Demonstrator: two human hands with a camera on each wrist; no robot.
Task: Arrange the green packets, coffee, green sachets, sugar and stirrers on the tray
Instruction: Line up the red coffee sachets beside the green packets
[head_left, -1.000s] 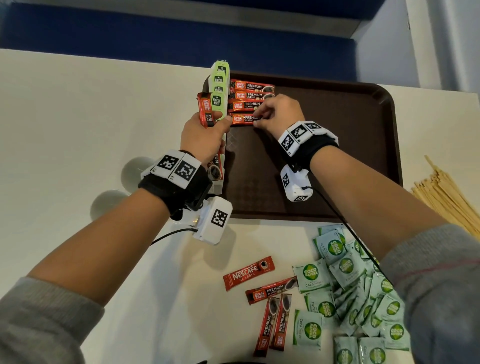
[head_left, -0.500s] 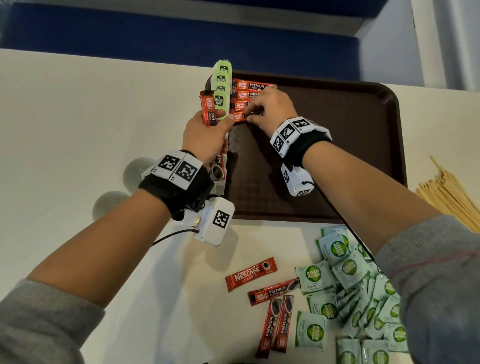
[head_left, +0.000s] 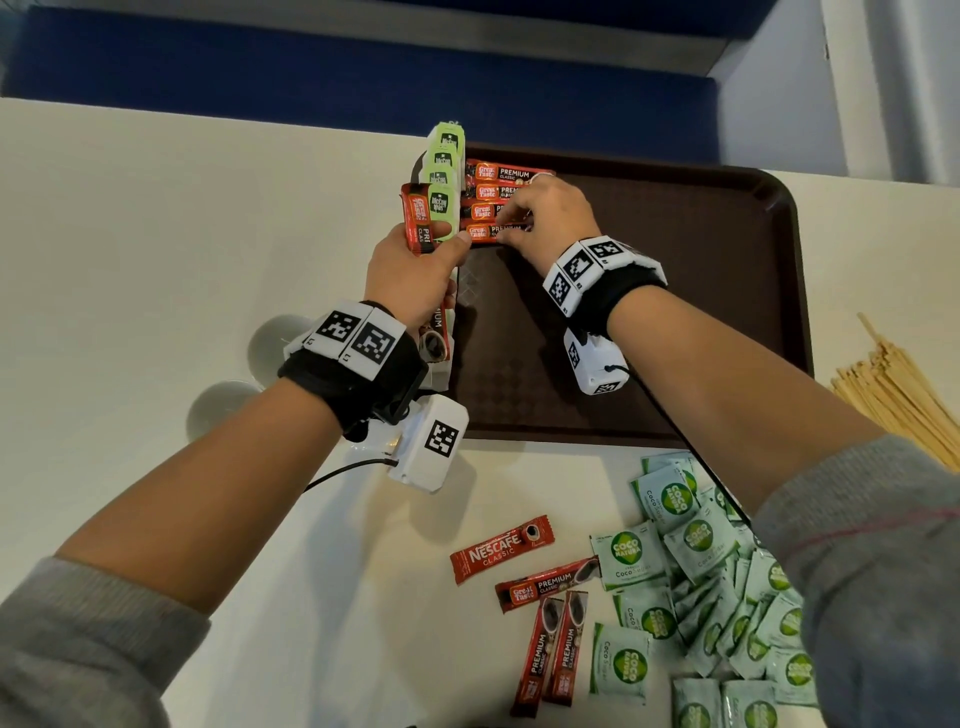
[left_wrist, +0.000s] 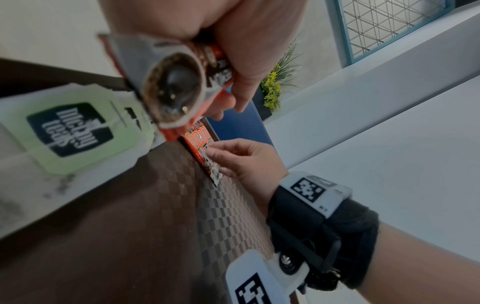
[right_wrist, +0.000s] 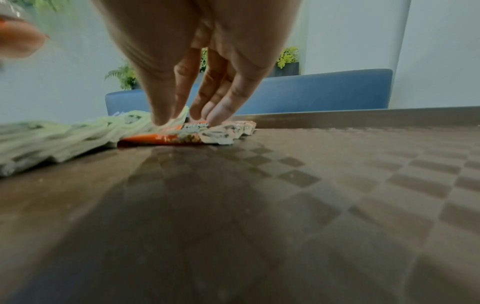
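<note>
A brown tray (head_left: 727, 270) lies at the back of the table. Light green tea packets (head_left: 444, 161) run down its left edge, with a row of red coffee sticks (head_left: 498, 192) beside them. My right hand (head_left: 540, 218) rests its fingertips (right_wrist: 215, 121) on the nearest stick (right_wrist: 166, 135) of that row. My left hand (head_left: 415, 270) grips a small bunch of red coffee sticks (head_left: 418, 218) upright above the tray's left edge; their cup-printed ends (left_wrist: 171, 90) hang below the palm. More coffee sticks (head_left: 540, 587) and green sachets (head_left: 691, 587) lie on the near table. Stirrers (head_left: 898, 395) lie at the right.
The white table (head_left: 156, 234) extends left of the tray. Two round pale marks (head_left: 270, 348) show on it near my left wrist. A blue bench (head_left: 311, 67) runs behind the table. Most of the tray floor (right_wrist: 311, 185) is bare.
My right hand has slid left along the nearest coffee stick on the tray, toward the green packets. My left hand has kept its bunch of sticks almost still.
</note>
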